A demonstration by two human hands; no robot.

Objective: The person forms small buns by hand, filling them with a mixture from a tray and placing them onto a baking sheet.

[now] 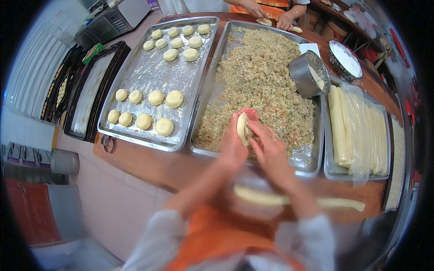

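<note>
Over the near edge of the filling tray, my left hand (233, 143) cups a folded piece of dough (242, 129), with its fingers curled up behind it. My right hand (270, 143) grips the right edge of this same dough between thumb and fingers. What lies inside the fold is mostly hidden. A crumbly, pale brown filling (266, 67) with green and orange bits covers much of the metal tray (209, 81) beneath. Close to my body, a long dough rope (339, 203) lies on the wooden table, partly behind my right forearm.
Left of the filling, a floured metal tray (149, 72) bears several round dough balls (164, 127). A metal pot (304, 74) rests on the filling's right side. Farther right are dough rolls (341, 131) under plastic and a bowl of white powder (346, 58). Across the table, another person's hands (285, 20) handle dough.
</note>
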